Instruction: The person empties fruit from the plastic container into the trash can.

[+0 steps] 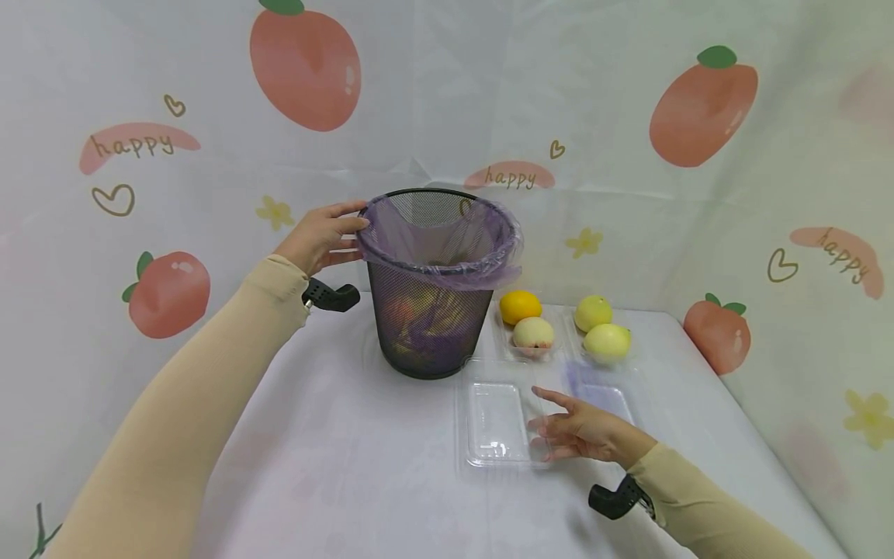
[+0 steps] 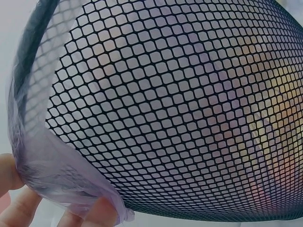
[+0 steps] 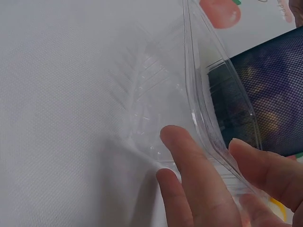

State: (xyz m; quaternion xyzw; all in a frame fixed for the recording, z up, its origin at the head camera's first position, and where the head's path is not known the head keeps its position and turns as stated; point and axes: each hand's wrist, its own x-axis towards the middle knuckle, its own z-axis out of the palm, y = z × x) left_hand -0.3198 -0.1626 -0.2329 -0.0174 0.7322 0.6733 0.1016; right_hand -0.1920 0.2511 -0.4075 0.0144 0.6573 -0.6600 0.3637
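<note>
In the head view, my left hand (image 1: pixel 324 237) grips the left rim of a black mesh wastebasket (image 1: pixel 391 310), its fingertips at the rim. A thin purple plastic liner (image 1: pixel 482 268) is folded over that rim; the left wrist view shows it bunched beside my fingers (image 2: pixel 102 213). Yellow and reddish shapes show through the mesh. My right hand (image 1: pixel 587 431) is at the right side of a clear plastic box (image 1: pixel 496 411), fingers spread and loosely extended. In the right wrist view, the box's clear wall (image 3: pixel 194 94) stands between thumb and fingers.
Behind the box, an orange-yellow fruit (image 1: pixel 520 307) and a pale peach-like fruit (image 1: pixel 533 335) sit in clear packaging. Right of them lie two yellow-green fruits (image 1: pixel 606 342). Another clear box (image 1: pixel 611 400), purplish on one side, is partly behind my right hand. Printed cloth (image 1: pixel 419 93) hangs behind.
</note>
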